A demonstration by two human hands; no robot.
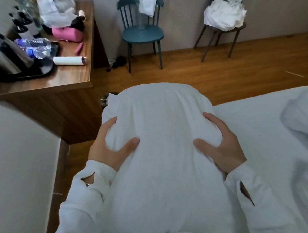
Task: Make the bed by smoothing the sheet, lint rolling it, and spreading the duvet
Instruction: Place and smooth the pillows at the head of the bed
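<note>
I hold a plump white pillow (pixel 159 134) in front of my chest, raised above the bed's left edge. My left hand (pixel 112 147) grips its left side and my right hand (pixel 221 141) grips its right side, fingers pressed into the fabric. The bed's white sheet (pixel 255 128) spreads out to the right. A bunched white fold of duvet (pixel 303 118) lies at the right edge. A white lint roller (pixel 68 60) lies on the wooden desk (pixel 71 78) at the upper left.
The desk also carries a kettle (pixel 3 53) on a black tray, water bottles (pixel 35 45) and a pink pouch (pixel 67 33). A teal chair (pixel 142 34) and a dark chair piled with white linen (pixel 224 16) stand by the far wall on the wooden floor (pixel 219 72).
</note>
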